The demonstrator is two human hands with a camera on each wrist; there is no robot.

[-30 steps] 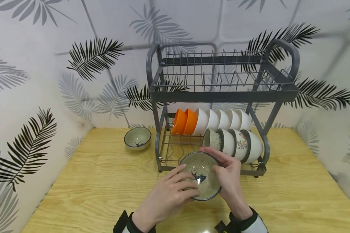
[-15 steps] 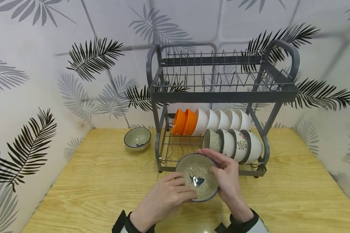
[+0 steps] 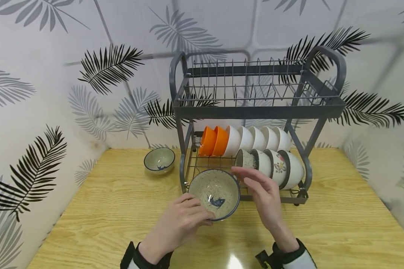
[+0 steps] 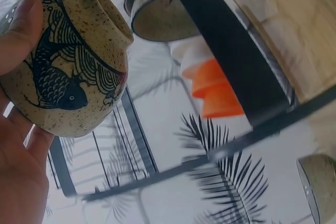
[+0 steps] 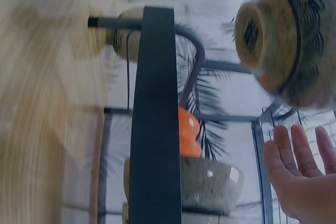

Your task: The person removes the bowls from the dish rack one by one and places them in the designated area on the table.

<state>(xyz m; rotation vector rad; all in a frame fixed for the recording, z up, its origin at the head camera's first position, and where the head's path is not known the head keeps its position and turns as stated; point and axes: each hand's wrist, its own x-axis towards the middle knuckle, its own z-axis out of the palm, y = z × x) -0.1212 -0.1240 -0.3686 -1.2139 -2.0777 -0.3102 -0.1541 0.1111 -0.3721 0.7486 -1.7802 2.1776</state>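
My left hand [image 3: 176, 224] grips a speckled beige bowl [image 3: 217, 190] by its lower left rim, thumb outside and fingers over the edge. The bowl has a blue rim and a blue fish inside. In the left wrist view, a dark fish and wave pattern runs round the outside of the bowl [image 4: 84, 72]. My right hand [image 3: 266, 198] is just right of the bowl, its fingers extended. A gap shows between the right hand [image 5: 304, 177] and the bowl [image 5: 278, 40] in the right wrist view.
Behind stands a grey two-tier dish rack [image 3: 259, 111]. Its lower tier holds orange bowls [image 3: 207, 142], several white bowls [image 3: 245, 141] and a front row of larger bowls [image 3: 277, 168]. A similar fish bowl [image 3: 159, 160] sits on the wooden table [image 3: 114, 209], left of the rack.
The bowl has moved left and slightly up with my left hand. My right hand held its right side earlier and has let go, its fingers now straightened.
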